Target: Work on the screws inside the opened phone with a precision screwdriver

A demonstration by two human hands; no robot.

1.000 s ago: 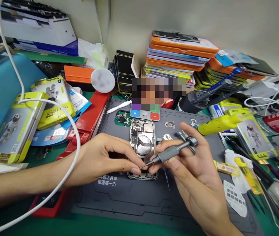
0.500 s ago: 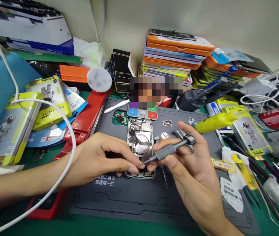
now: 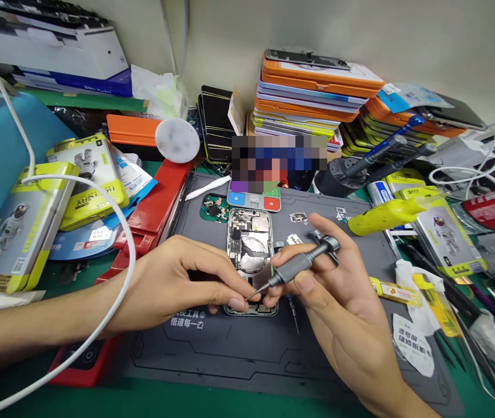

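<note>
My right hand point(image 3: 339, 296) holds a grey screwdriver point(image 3: 297, 267) at a slant, its thin shaft pointing down and left. My left hand point(image 3: 199, 276) is closed in a pinch, thumb and forefinger meeting at the screwdriver's tip. Anything tiny between those fingertips is too small to make out. Beneath both hands lies an opened phone point(image 3: 253, 232), its inner parts exposed and its lower end partly covered by my fingers. Another thin screwdriver point(image 3: 293, 313) lies on the dark grey mat point(image 3: 247, 360), just right of the phone.
A razor blade point(image 3: 293, 239) and a small metal part point(image 3: 298, 217) lie right of the phone. Behind it is a tray with coloured squares point(image 3: 254, 201). Yellow battery boxes point(image 3: 16, 226) crowd the left, and a yellow bottle point(image 3: 382, 216) lies right. A white cable point(image 3: 121, 278) crosses my left forearm.
The screwdriver has turned a little in my right hand, and my right fingers have shifted slightly. My left pinch stays at its tip. The whole view has moved very little.
</note>
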